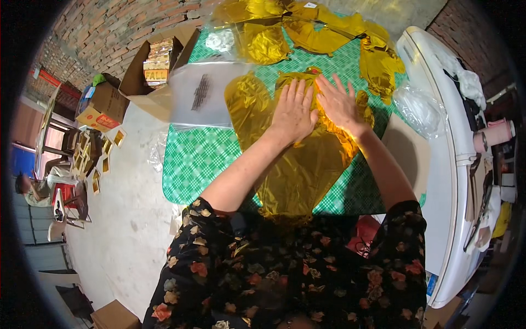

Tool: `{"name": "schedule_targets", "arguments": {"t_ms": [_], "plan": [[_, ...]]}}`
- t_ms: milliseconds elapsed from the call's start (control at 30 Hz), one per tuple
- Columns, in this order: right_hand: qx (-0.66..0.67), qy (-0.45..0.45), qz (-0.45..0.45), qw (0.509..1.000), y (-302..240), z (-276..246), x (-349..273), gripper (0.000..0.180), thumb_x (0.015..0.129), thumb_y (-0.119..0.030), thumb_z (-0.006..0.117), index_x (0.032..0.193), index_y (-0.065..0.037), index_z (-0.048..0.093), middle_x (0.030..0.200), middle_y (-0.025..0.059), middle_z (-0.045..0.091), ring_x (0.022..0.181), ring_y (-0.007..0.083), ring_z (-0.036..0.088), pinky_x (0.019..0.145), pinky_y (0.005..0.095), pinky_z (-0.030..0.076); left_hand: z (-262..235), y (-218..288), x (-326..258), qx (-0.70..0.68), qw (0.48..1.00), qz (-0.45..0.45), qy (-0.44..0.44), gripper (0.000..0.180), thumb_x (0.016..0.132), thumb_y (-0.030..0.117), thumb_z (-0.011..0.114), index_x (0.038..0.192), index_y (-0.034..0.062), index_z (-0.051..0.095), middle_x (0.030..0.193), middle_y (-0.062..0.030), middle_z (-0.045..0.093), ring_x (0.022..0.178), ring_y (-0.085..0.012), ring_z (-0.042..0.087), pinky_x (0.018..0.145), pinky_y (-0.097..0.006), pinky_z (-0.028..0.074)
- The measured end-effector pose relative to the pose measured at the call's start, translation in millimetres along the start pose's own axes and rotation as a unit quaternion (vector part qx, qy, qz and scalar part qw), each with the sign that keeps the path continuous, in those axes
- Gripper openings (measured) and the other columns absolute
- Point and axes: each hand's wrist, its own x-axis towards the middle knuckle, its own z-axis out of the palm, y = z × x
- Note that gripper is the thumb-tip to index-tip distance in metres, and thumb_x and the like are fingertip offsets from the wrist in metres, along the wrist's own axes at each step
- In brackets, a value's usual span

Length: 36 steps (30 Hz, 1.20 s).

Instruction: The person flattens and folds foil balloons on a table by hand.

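A large gold foil sheet (296, 172), shaped like a deflated foil balloon, lies spread on the green checked tablecloth (192, 159), its lower end reaching the near table edge. My left hand (294, 112) rests flat on its upper middle, fingers stretched out and pointing away from me. Beside it, my right hand (338, 107) lies open on the foil's right side, fingers spread, where the foil is creased and folded. The palms and the foil beneath them are hidden. Neither hand grips anything.
More crumpled gold foil (320, 38) lies along the far edge. A stack of clear plastic bags (216, 104) is at the left, near an open cardboard box (145, 101) of small packets. A clear bag (419, 108) and a white appliance (446, 181) stand right. A person (37, 189) sits far left.
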Motion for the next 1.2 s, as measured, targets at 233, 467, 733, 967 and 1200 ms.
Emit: {"name": "schedule_targets", "arguments": {"t_ms": [233,467,733,967,1200], "plan": [[0.022,0.097,-0.051,0.994,3,-7,3,0.049,0.110,-0.034,0.048,0.153,-0.012,0.054,0.163,0.0009,0.048,0.153,0.0344,0.038,0.122,0.0637,0.022,2,-4,-2,0.023,1.000,-0.002,0.001,0.072,0.108,0.046,0.033,0.164,0.0004,0.031,0.171,-0.0227,0.025,0.161,-0.0402,0.016,0.131,-0.051,0.009],[-0.017,0.049,-0.061,0.997,-12,-28,-26,0.048,0.105,-0.032,0.057,0.150,-0.013,0.058,0.157,0.0019,0.054,0.151,0.0344,0.039,0.123,0.0601,0.024,-2,-3,-3,0.024,1.000,-0.005,-0.012,0.072,0.108,0.046,0.031,0.165,0.0019,0.030,0.172,-0.0215,0.024,0.161,-0.0395,0.015,0.131,-0.051,0.008],[0.012,0.103,-0.053,0.993,48,-51,-47,0.024,0.089,-0.026,0.074,0.102,-0.007,0.070,0.107,0.0136,0.070,0.101,0.0371,0.064,0.085,0.0502,0.050,3,-6,-7,0.014,1.000,-0.013,0.008,0.069,0.108,0.044,0.036,0.163,0.0020,0.033,0.171,-0.0215,0.026,0.161,-0.0373,0.017,0.132,-0.050,0.009],[0.239,0.105,-0.081,0.962,137,18,-66,0.023,0.086,-0.025,0.075,0.090,-0.004,0.069,0.085,0.0122,0.059,0.074,0.0298,0.058,0.065,0.0406,0.046,-6,3,0,0.017,0.999,-0.008,-0.040,0.071,0.108,0.045,0.027,0.166,0.0036,0.027,0.174,-0.0196,0.021,0.162,-0.0369,0.013,0.131,-0.050,0.007],[0.606,-0.008,-0.123,0.786,130,-29,-33,0.022,0.090,-0.022,0.064,0.080,-0.004,0.057,0.073,0.0052,0.058,0.063,0.0162,0.057,0.056,0.0357,0.045,-1,-1,-3,0.033,0.999,-0.010,-0.033,0.071,0.108,0.046,0.027,0.166,0.0047,0.028,0.174,-0.0188,0.020,0.162,-0.0364,0.013,0.131,-0.050,0.007]]}}
